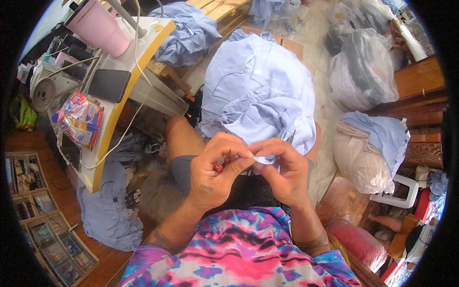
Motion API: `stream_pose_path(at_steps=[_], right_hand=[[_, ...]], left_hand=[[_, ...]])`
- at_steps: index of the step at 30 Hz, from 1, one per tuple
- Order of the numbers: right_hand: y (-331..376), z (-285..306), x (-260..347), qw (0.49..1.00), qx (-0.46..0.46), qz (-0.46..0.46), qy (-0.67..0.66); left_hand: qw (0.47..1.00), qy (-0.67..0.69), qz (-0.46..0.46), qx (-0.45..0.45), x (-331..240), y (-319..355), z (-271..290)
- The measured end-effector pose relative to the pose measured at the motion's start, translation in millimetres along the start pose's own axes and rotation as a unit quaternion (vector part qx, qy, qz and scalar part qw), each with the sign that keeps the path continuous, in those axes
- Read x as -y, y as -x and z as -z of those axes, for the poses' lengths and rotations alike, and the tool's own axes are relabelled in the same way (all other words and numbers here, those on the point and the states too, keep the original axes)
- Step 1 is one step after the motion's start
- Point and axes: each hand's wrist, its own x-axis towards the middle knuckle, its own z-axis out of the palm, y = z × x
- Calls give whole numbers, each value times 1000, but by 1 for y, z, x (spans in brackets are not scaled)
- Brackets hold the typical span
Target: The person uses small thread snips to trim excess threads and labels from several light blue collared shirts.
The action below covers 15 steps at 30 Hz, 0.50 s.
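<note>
My left hand (213, 170) and my right hand (285, 170) meet in front of me, fingertips pinched together on the edge of a light-blue cloth piece (266, 159). Tucked in the curled fingers of my left hand is a small tool with red and metal parts (221, 167), mostly hidden; it looks like thread snips. Just beyond my hands rises a big heap of light-blue garments (258, 81), held between my knees. The cloth in my fingers appears to run into that heap. Exactly what lies between the fingertips is too small to make out.
On my left stands a yellow-edged sewing table (160, 37) with a pink tumbler (98, 28), a dark phone (109, 85) and a colourful packet (79, 118). Blue cloth (110, 210) lies on the floor below. Plastic bags (363, 71) and a wrapped bundle (363, 158) sit at right.
</note>
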Motion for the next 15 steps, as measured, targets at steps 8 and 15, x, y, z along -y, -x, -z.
stream_pose_path(at_steps=[8, 15], right_hand=[[8, 8, 2, 986, 37, -111, -120], [6, 22, 3, 976, 53, -134, -166]], left_hand=[[983, -17, 168, 76, -29, 7, 11], [935, 55, 309, 165, -82, 2, 22]])
